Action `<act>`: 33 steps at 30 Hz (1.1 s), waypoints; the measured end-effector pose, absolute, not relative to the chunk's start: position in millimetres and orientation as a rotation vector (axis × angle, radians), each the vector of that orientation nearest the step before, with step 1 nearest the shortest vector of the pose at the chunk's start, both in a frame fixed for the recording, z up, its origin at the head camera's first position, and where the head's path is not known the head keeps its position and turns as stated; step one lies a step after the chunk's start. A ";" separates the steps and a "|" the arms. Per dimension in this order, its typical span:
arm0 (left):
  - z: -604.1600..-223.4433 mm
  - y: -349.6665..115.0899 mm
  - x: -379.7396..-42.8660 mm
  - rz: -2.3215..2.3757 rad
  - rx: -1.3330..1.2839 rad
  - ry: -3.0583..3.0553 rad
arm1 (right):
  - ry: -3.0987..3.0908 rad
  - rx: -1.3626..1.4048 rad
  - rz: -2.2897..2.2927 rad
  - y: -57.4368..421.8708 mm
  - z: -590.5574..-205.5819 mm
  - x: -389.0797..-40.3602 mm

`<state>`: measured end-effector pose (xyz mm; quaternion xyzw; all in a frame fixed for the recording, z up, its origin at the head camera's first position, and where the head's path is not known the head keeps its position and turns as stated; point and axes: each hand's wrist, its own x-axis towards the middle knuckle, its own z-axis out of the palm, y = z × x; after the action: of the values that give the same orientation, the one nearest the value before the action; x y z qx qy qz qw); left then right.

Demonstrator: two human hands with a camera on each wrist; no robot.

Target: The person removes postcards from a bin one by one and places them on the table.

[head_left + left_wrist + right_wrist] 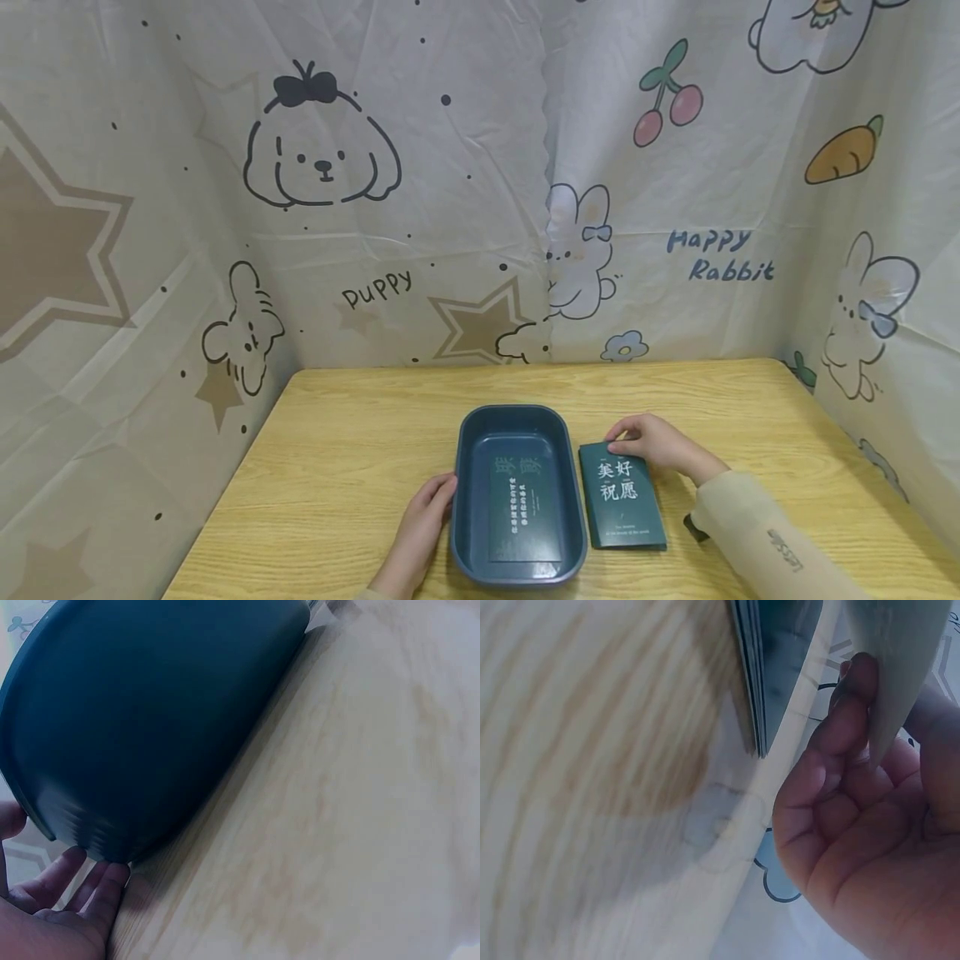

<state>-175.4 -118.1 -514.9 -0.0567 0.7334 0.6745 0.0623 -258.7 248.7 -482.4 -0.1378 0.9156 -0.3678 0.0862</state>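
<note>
A dark blue-green rectangular tray [462, 500] stands on the table, with a dark green printed card [525, 521] lying flat inside. My left hand [423, 521] holds the tray's left side; in the left wrist view its fingertips [112, 874] touch the outer wall, the thumb near the rim. Right of the tray is a green card [624, 508] with white characters. My right hand [652, 442] pinches its top edge. In the right wrist view, the pinched card [892, 660] is raised apart from a stack of thin cards [751, 682] on the table.
The wood-grain table [360, 433] ends at a cartoon-printed cloth [465, 167] behind and on both sides. A small black object [696, 527] shows beside the right sleeve [765, 533]. The tray stands close to the cards' left edge.
</note>
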 end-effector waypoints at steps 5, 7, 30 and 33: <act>-514.8 -117.8 -175.5 2.039 -0.174 2.215 | 2.773 -0.388 -1.037 247.2 -482.2 -258.9; -515.1 -117.6 -175.6 2.047 -0.171 2.212 | 2.783 -0.383 -1.023 246.6 -482.3 -259.0; -514.4 -116.9 -174.8 2.064 -0.179 2.211 | 2.937 -0.393 -0.863 236.5 -487.4 -257.9; -514.4 -116.8 -174.6 2.068 -0.182 2.210 | 2.945 -0.387 -0.853 235.7 -488.8 -258.1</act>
<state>-174.6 -116.8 -514.4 -0.0601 0.7276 0.6811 0.0547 -258.1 235.7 -488.8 -0.1253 0.9527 -0.2758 0.0256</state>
